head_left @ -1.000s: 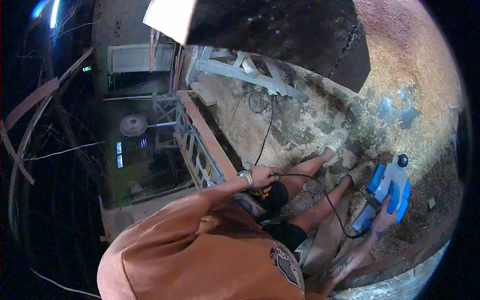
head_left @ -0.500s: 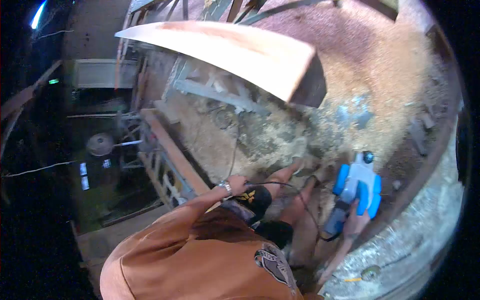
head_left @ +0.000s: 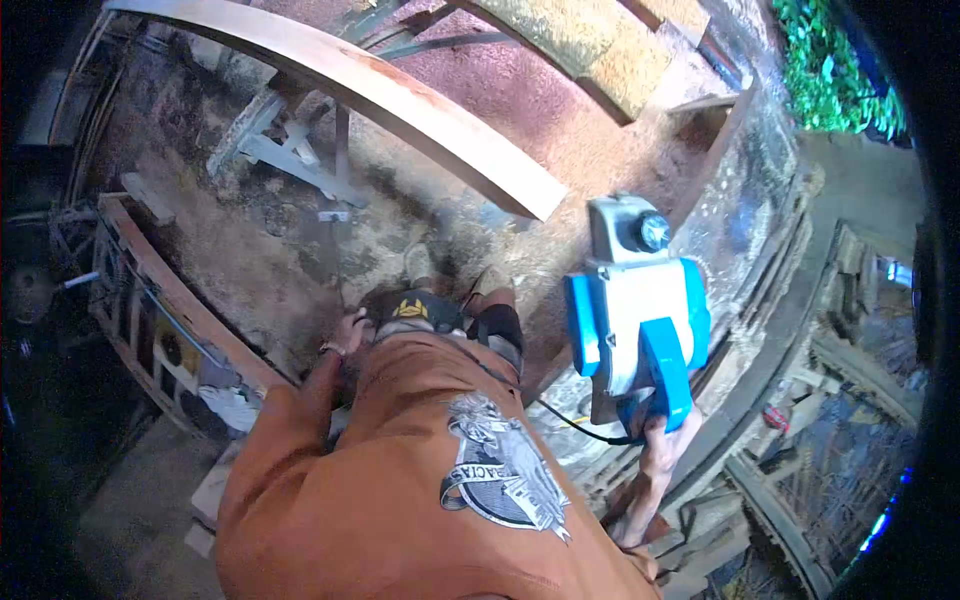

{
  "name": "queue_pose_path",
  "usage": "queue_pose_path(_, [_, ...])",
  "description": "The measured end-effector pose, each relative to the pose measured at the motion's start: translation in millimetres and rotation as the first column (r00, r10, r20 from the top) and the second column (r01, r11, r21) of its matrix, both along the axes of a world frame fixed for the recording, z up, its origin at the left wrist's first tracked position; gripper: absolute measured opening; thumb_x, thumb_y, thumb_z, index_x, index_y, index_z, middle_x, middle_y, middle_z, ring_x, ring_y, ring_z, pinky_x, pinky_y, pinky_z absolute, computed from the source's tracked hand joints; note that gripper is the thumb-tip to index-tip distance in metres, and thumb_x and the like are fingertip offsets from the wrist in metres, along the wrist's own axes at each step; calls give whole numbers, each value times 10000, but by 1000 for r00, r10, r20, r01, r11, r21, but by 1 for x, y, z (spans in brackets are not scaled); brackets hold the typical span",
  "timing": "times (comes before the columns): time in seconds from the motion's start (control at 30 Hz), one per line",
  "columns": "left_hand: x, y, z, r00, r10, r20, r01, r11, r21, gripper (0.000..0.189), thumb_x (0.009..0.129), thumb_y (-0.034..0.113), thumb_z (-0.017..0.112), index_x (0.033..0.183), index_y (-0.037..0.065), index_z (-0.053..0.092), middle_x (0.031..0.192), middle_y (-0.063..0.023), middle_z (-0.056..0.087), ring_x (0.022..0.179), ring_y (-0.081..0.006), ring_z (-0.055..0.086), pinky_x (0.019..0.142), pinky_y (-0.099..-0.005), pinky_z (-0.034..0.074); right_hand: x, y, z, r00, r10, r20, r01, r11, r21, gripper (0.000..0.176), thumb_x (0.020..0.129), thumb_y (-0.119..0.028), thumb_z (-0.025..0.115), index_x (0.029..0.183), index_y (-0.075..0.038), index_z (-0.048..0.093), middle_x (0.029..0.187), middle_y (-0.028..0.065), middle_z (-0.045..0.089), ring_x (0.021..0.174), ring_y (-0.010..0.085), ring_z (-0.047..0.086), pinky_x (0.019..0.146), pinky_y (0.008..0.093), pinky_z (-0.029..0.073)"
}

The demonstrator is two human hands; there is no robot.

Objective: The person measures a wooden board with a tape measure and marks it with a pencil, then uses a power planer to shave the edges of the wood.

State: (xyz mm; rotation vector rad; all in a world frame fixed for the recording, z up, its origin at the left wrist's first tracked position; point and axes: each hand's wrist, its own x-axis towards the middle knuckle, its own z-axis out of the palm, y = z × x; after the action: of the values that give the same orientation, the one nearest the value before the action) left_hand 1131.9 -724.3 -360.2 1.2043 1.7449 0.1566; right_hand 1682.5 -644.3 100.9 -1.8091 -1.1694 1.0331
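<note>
My right hand [head_left: 665, 440] is wrapped round the rear handle of a blue and grey power tool [head_left: 645, 310] with a round knob at its front. The tool is raised at my right side, apart from the wood. A black cord [head_left: 580, 428] runs from its rear toward my waist. My left hand [head_left: 352, 332], with a watch at its wrist, hangs by my shorts; its fingers are small and dim, and what they hold, if anything, cannot be made out. Ahead lies a long curved beam [head_left: 400, 95] with a pale, smooth top face.
A trestle [head_left: 290, 160] stands under the beam. Boards [head_left: 570, 45] lie beyond it. At the left is a long timber frame [head_left: 190, 290]. Scrap wood [head_left: 780, 510] is piled at the lower right, and green plants [head_left: 830, 65] show at the upper right.
The tool in my right hand has come up closer to the camera. The view has swung right, so the beam sits further left. The cord no longer visibly passes through my left hand.
</note>
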Motion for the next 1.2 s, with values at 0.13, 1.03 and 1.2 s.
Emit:
queue_pose_path(0.13, [21,-47,-3,978,194,72,-192,981,-29,290,1013,254,512,1072,68,726,789,-76,701,682,-193,652,657,-372,519,5,82,17,969,244,26,-234,951,-204,307,767,-241,637,909,30,661,680,19,616,577,87,531,521,275,433])
queue_pose_path(1.03, [275,-119,63,660,748,-70,-747,643,-168,368,1034,321,501,1271,57,603,952,-106,706,805,-226,665,768,-378,528,38,164,-44,709,693,-132,-702,711,-40,500,827,-469,806,902,-6,632,693,-34,560,612,68,484,540,261,396])
queue_pose_path(1.2, [271,-118,19,658,753,30,-750,658,-68,380,1050,288,495,1344,58,565,851,-73,668,721,-175,638,685,-333,522,24,169,-33,707,693,-141,-703,710,-33,523,826,-486,799,934,2,645,709,-21,576,642,81,495,568,269,407])
